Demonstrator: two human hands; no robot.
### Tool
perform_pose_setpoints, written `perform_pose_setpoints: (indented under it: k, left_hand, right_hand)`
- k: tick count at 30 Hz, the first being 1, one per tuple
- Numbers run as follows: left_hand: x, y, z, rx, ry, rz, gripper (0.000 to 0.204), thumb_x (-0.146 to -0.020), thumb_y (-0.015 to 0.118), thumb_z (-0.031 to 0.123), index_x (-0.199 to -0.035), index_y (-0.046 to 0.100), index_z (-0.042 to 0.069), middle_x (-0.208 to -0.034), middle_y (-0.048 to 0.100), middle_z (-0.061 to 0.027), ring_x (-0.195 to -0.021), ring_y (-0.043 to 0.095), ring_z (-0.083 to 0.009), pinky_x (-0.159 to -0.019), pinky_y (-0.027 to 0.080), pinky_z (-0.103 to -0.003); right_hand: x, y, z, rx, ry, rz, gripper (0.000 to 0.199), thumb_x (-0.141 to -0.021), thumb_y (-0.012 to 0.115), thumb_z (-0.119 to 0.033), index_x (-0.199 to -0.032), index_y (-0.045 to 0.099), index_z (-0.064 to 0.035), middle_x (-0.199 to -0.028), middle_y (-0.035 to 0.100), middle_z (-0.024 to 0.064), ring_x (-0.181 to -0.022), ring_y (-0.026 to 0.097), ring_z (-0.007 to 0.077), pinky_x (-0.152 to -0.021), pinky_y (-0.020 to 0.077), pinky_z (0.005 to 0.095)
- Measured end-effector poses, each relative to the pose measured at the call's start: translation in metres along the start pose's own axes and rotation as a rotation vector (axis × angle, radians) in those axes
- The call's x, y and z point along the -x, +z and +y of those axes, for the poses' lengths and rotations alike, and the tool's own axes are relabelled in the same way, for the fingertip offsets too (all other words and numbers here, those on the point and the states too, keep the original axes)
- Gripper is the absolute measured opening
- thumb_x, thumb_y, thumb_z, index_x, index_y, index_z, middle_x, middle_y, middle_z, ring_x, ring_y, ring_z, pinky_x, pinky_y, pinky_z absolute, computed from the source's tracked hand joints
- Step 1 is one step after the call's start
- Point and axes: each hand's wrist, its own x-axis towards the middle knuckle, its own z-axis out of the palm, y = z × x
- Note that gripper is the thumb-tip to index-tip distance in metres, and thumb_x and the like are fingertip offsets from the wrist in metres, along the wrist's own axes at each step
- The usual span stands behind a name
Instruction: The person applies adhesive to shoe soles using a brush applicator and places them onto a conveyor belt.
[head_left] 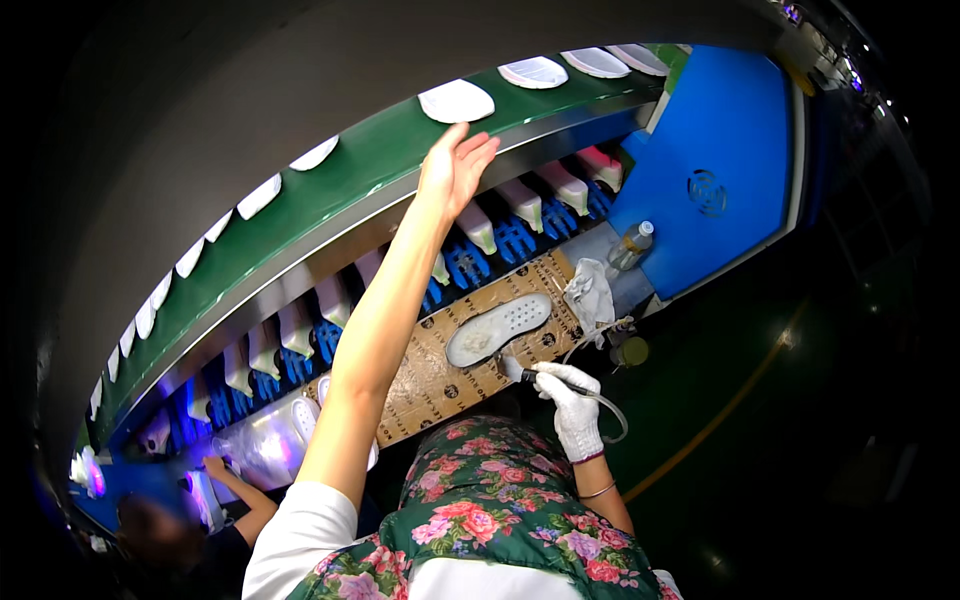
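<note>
My bare left hand point(455, 178) reaches far forward over the edge of a green conveyor belt, palm turned partly sideways and fingers stretched out. Just beyond its fingertips lies a white sole-shaped piece point(457, 101); I cannot tell whether they touch. In a white knit glove, my right hand point(570, 405) is closed around a glue brush point(518, 370) with a dark handle and a thin hose point(612, 412). The bristles sit close beside a pale grey shoe sole point(500, 330), which lies flat on brown printed cardboard point(425, 378) and has small holes toward its far right end.
More white pieces point(532, 72) lie along the green belt point(350, 188). Under it, pale shoe forms point(520, 203) stand in blue holders. A bottle point(632, 245), a crumpled cloth point(590, 295) and a blue cabinet point(720, 160) are at right. Another person's arm point(245, 492) works beside clear plastic at lower left.
</note>
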Motion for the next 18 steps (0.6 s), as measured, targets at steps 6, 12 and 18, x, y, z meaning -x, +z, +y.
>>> perform_pose_setpoints:
  k: [6, 12, 18]
  left_hand:
    - [-0.020, 0.009, 0.026, -1.351, 0.808, 0.063, 0.059, -0.085, 0.077, 0.033, -0.136, 0.062, 0.009, -0.134, 0.056, -0.0183, -0.120, 0.054, -0.0329, -0.104, 0.045, -0.043]
    - [-0.082, 0.002, 0.046, -1.751, 1.003, -0.092, 0.063, -0.076, 0.080, 0.052, -0.127, 0.071, 0.016, -0.152, 0.047, -0.0116, -0.144, 0.031, -0.0416, -0.118, 0.026, -0.056]
    - [-0.092, -0.006, 0.055, -1.613, 0.826, -0.211, 0.045, -0.077, 0.082, 0.045, -0.109, 0.079, 0.013, -0.148, 0.053, -0.0099, -0.146, 0.030, -0.0403, -0.118, 0.027, -0.054]
  right_hand:
    - [0.011, 0.007, 0.010, 0.046, 0.053, 0.023, 0.019, -0.083, 0.076, -0.004, -0.102, 0.077, -0.0001, -0.091, 0.076, 0.0057, -0.075, 0.068, 0.0096, -0.067, 0.0544, 0.0223]
    - [0.017, 0.015, 0.014, 0.046, 0.061, -0.007, 0.019, -0.084, 0.075, 0.000, -0.102, 0.076, 0.0004, -0.092, 0.076, 0.0077, -0.076, 0.070, 0.0118, -0.067, 0.0549, 0.0231]
    - [0.025, 0.018, 0.013, 0.041, 0.048, 0.039, 0.019, -0.084, 0.074, -0.001, -0.102, 0.077, 0.0005, -0.091, 0.076, 0.0074, -0.075, 0.070, 0.0119, -0.066, 0.0546, 0.0228]
